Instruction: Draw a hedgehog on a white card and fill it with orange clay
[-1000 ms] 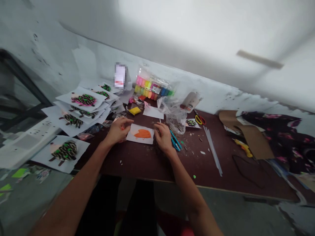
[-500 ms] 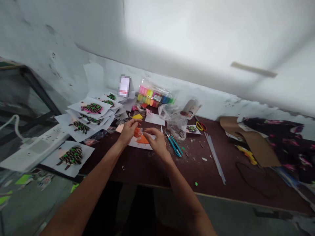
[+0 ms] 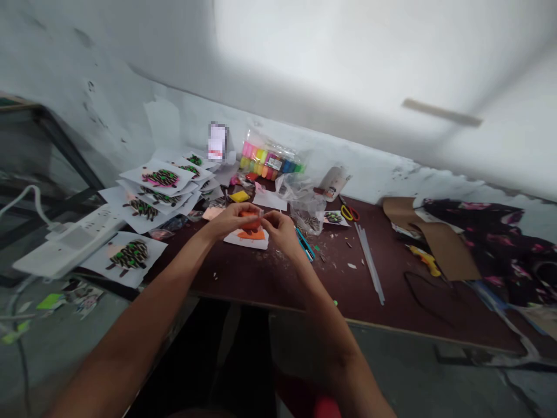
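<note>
My left hand (image 3: 230, 220) and my right hand (image 3: 281, 227) meet above the table, both pinching a lump of orange modelling clay (image 3: 251, 221). Just below them lies a white card (image 3: 252, 241) bearing a flat orange clay shape (image 3: 251, 235), partly hidden by my hands. A blue-handled craft knife (image 3: 304, 244) lies close to my right hand. Near my left hand is a small pink paper scrap (image 3: 213, 213).
Several white cards with spiky clay hedgehogs (image 3: 161, 183) are piled at left, beside a white power strip (image 3: 73, 244). A bag of coloured clay (image 3: 270, 159) stands at the back. Scissors (image 3: 350, 213), a plastic bag (image 3: 307, 209) and long clear glue sticks (image 3: 369, 261) lie right on the dark table (image 3: 243, 278).
My hands have come together over the card, and the orange lump first seen in my left hand is now pinched by both. The card has shifted slightly, and the view has tilted.
</note>
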The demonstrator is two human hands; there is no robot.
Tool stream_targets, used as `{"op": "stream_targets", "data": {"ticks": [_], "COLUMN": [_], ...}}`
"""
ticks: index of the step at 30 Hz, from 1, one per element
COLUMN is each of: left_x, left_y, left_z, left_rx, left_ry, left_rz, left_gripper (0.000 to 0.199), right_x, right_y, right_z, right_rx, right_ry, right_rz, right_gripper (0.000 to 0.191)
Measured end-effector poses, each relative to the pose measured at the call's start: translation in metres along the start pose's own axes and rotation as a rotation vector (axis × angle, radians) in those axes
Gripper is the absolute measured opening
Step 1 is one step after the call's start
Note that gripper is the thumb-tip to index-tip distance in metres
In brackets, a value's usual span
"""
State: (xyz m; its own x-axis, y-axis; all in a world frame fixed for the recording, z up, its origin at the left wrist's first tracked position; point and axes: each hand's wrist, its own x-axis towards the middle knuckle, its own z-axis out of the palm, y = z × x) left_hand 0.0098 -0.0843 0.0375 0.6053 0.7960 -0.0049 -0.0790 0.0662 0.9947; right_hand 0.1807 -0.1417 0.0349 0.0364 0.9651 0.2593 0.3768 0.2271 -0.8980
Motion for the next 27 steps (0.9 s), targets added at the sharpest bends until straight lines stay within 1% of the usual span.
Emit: {"op": "stream_targets", "data": {"ticks": [2,5,8,11,13,16,18,21,24,27], "left_x": [0.002,0.0,-0.007,-0.015,-0.02,-0.026,-0.03,-0.035,-0.039,-0.04], "left_y": [0.006,0.016,0.022,0.02,0.016,0.01,0.007,0.005,0.002,-0.003], "left_z": [-0.002,-0.004,-0.007,-0.009,-0.01,-0.012,-0.013,-0.014,-0.014,-0.011], "left_rx": [0.014,0.035,0.009,-0.042,-0.057,-0.076,-0.066,-0.05,-0.038,-0.033], "left_ry": [0.004,-0.037,-0.07,-0.102,-0.116,-0.099,-0.078,-0.065,-0.059,-0.044], "left_rz": [0.041,0.092,0.102,0.115,0.128,0.111,0.091,0.086,0.085,0.063], "left_gripper": [0.046,0.046,0.045,0.04,0.038,0.035,0.033,0.03,0.033,0.038], "right_x": [0.004,0.008,0.004,-0.003,-0.007,-0.012,-0.015,-0.02,-0.024,-0.026], "right_y": [-0.002,-0.006,-0.012,-0.016,-0.016,-0.017,-0.018,-0.02,-0.02,-0.017], "right_z": [0.0,-0.001,-0.001,0.005,0.012,0.02,0.023,0.025,0.026,0.026], "right_rx": [0.093,0.222,0.325,0.385,0.389,0.358,0.353,0.322,0.283,0.259], "right_ry": [-0.023,-0.066,-0.056,-0.027,0.011,0.052,0.039,0.008,-0.012,-0.015], "right_rz": [0.025,0.083,0.098,0.118,0.134,0.115,0.085,0.028,0.002,0.013], "right_gripper": [0.025,0.028,0.032,0.033,0.034,0.031,0.027,0.027,0.024,0.018]}}
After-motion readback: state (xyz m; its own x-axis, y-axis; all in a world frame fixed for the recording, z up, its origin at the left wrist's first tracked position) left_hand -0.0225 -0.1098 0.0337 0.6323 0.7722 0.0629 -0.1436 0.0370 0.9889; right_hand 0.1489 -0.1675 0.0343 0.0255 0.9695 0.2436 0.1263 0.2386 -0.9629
